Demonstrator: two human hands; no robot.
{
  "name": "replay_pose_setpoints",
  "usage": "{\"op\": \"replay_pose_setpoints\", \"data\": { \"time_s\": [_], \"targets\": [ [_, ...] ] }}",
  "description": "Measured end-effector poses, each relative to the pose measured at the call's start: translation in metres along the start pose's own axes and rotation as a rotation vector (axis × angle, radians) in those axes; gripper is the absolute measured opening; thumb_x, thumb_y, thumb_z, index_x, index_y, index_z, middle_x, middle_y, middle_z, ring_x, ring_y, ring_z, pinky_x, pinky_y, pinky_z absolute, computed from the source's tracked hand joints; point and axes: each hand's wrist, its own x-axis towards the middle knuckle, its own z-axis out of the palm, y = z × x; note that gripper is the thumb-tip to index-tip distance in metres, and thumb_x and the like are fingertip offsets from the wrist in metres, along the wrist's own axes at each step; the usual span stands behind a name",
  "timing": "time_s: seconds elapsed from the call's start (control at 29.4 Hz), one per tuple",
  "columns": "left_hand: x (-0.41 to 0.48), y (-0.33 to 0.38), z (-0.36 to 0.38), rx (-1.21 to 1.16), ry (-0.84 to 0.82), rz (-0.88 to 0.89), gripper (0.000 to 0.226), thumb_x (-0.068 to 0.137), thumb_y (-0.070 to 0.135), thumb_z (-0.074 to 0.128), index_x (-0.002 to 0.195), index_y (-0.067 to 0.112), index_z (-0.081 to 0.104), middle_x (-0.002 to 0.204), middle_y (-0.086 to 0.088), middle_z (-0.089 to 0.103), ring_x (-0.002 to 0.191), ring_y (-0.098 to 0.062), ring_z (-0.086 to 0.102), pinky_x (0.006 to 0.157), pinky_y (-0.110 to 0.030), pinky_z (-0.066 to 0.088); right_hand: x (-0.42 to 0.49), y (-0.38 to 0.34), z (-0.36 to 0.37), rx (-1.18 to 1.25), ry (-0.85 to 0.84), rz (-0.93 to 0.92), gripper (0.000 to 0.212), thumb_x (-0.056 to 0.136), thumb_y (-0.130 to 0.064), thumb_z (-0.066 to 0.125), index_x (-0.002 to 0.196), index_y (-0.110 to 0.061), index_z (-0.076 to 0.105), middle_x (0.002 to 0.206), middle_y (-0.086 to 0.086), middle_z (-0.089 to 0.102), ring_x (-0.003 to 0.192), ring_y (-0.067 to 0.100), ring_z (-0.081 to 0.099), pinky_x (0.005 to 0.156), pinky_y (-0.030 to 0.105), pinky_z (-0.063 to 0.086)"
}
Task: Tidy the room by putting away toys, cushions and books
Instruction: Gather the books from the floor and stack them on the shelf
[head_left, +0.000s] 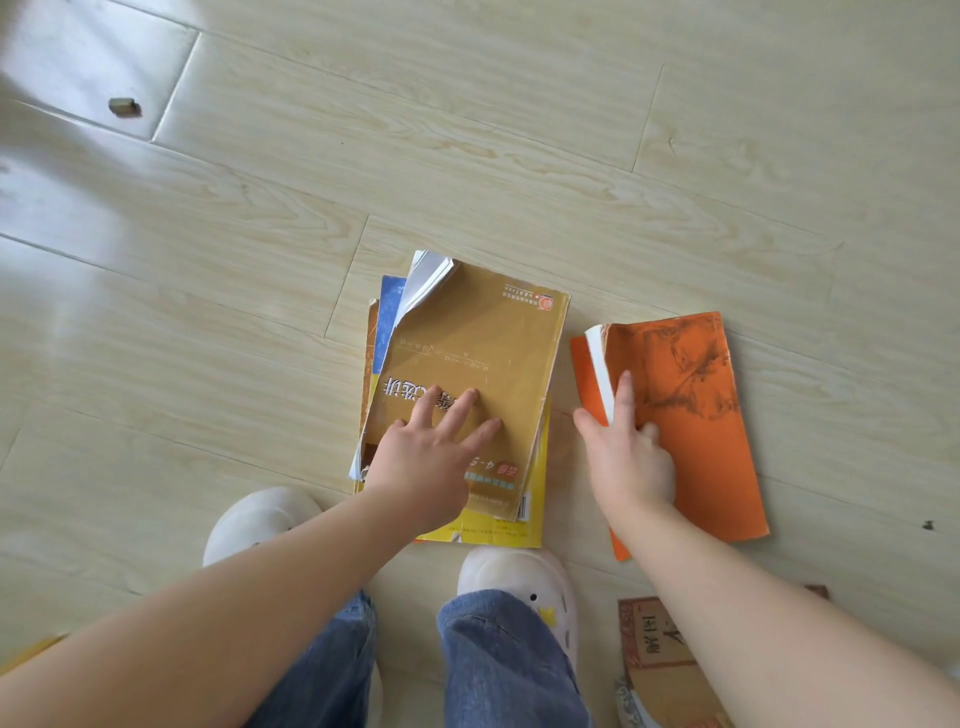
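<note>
Slippers (519, 569) at 6 o'clock. My left hand (421, 457) lies flat on tan book (478, 332) atop stack (387, 312), 12 o'clock. My right hand (628, 457) pinches orange book (691, 415), 2 o'clock. Risk: curled cover tears if yanked.

Under the left hand (415, 457) lies the top book (483, 353) of a stack (519, 535), just right of it the lone book (696, 415) whose edge the right hand (628, 457) grips, and nearer, beneath that forearm, another book (654, 654).

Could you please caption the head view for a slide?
Left hand presses the tan book atop a stack; right hand grips the orange book beside it.
</note>
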Motion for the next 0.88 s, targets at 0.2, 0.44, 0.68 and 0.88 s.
{"op": "replay_pose_setpoints", "data": {
  "time_s": [0.2, 0.44, 0.68, 0.88],
  "targets": [
    [0.000, 0.002, -0.001, -0.042, 0.053, -0.043, 0.062, 0.094, 0.037, 0.043, 0.147, 0.035, 0.011, 0.157, -0.001, 0.000, 0.143, -0.035, 0.007, 0.105, -0.044, 0.033, 0.004, 0.006, 0.005, 0.382, 0.153, -0.003, 0.033, 0.087, -0.013, 0.049, 0.119, -0.013, 0.051, 0.119, 0.010, 0.058, 0.111, 0.031, 0.049, 0.083, 0.036, 0.040],
    [0.014, 0.021, -0.013, -0.104, 0.127, -0.049, 0.054, 0.092, 0.038, 0.045, 0.142, 0.031, 0.027, 0.151, -0.004, 0.018, 0.139, -0.031, 0.018, 0.106, -0.041, 0.030, 0.024, 0.077, 0.015, 0.701, 0.003, 0.586, 0.093, 0.073, -0.037, 0.075, 0.146, -0.014, 0.022, 0.148, 0.015, 0.031, 0.135, 0.033, 0.031, 0.109, 0.043, 0.028],
    [0.018, 0.021, -0.016, -0.258, 0.200, -0.063, 0.047, 0.088, 0.034, 0.055, 0.133, 0.038, 0.045, 0.145, 0.009, 0.035, 0.126, -0.025, 0.035, 0.100, -0.033, 0.034, 0.029, 0.091, 0.024, 0.829, -0.081, 0.668, 0.094, 0.057, -0.048, 0.085, 0.130, -0.014, 0.037, 0.134, 0.016, 0.045, 0.123, 0.035, 0.045, 0.102, 0.042, 0.040],
    [0.022, 0.025, -0.017, -0.257, 0.137, -0.027, 0.050, 0.090, 0.040, 0.051, 0.138, 0.039, 0.037, 0.151, 0.011, 0.024, 0.134, -0.022, 0.026, 0.107, -0.033, 0.028, 0.020, 0.076, 0.044, 1.421, -0.009, 0.659, 0.043, 0.060, -0.021, 0.087, 0.081, -0.019, 0.050, 0.097, 0.007, 0.066, 0.085, 0.025, 0.063, 0.080, 0.037, 0.053]
  ]
}}
